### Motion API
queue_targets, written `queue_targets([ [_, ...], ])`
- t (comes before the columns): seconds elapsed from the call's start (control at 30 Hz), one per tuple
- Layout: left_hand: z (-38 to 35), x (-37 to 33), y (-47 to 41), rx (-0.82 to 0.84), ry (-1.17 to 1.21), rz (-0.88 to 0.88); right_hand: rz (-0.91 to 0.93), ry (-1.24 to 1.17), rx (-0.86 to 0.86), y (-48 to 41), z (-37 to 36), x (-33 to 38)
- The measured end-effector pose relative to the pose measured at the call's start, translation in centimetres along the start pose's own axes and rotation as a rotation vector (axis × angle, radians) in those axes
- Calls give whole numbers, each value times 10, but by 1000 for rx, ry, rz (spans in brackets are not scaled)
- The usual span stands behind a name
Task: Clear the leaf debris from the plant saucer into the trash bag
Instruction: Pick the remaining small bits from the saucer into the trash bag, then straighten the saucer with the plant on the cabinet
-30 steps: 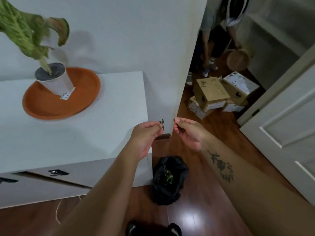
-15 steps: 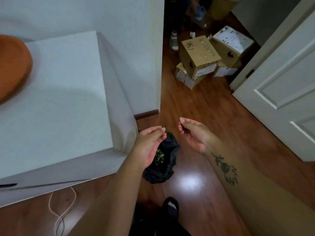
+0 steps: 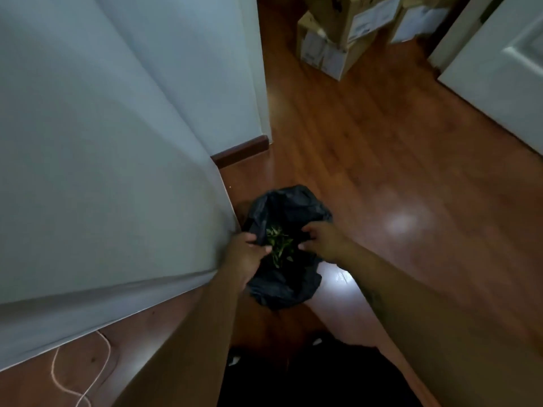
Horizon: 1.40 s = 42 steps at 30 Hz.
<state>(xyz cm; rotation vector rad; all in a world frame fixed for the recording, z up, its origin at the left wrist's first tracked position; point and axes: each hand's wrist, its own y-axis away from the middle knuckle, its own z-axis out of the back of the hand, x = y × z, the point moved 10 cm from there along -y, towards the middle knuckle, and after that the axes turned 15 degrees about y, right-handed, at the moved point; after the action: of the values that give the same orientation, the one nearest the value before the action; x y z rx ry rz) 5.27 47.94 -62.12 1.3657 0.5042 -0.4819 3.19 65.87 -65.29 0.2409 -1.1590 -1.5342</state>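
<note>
Black plastic trash bag on a wooden floor, a person's two hands at its open mouth.

The bag sits crumpled on the reddish-brown floor, just right of a white cabinet's near corner, and green leaf debris lies inside its opening. The left hand is at the bag's left rim, fingers curled and seemingly pinching the plastic, though motion blur makes that hard to confirm. The right hand hovers at the right rim, fingers bent downward; whether it grips anything cannot be told. A white cord loops on the floor at near left. Cardboard boxes are stacked at the far end, and a white door stands at far right.
</note>
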Motion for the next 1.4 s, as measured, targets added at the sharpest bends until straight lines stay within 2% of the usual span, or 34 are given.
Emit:
queue_targets([
  [0.1,9,-18,-17,-71,20,-167,52,-123,-302,-9,27,14],
  [0.13,10,-24,-17,-82,24,-213,84,-215,-353,-6,35,22],
  [0.17,9,-25,-17,-80,24,-234,108,-339,-362,-4,37,26],
  [0.23,7,-14,-20,-40,25,-199,119,-540,-254,-3,25,30],
  [0.27,6,-4,-23,-14,-3,-151,95,-484,-167,-3,12,29],
  [0.3,5,5,-22,9,-51,-92,40,-328,-83,-1,-3,23],
  [0.33,4,10,-21,29,-91,-56,-3,-184,-49,0,-12,15],
  [0.37,3,6,-14,34,-113,-56,-21,-107,-86,9,-10,12],
  [0.53,-1,-56,62,-1,-129,-236,0,-275,-311,93,55,34],
  [0.8,13,-180,221,40,-84,-432,147,-432,-406,254,167,134],
  [1.1,54,-280,355,-2,-61,-697,262,-487,-501,354,234,218],
  [1.23,96,-295,387,-50,-77,-760,328,-434,-499,372,234,265],
  [1.4,206,-309,406,-180,-46,-810,420,-307,-488,382,224,363],
])
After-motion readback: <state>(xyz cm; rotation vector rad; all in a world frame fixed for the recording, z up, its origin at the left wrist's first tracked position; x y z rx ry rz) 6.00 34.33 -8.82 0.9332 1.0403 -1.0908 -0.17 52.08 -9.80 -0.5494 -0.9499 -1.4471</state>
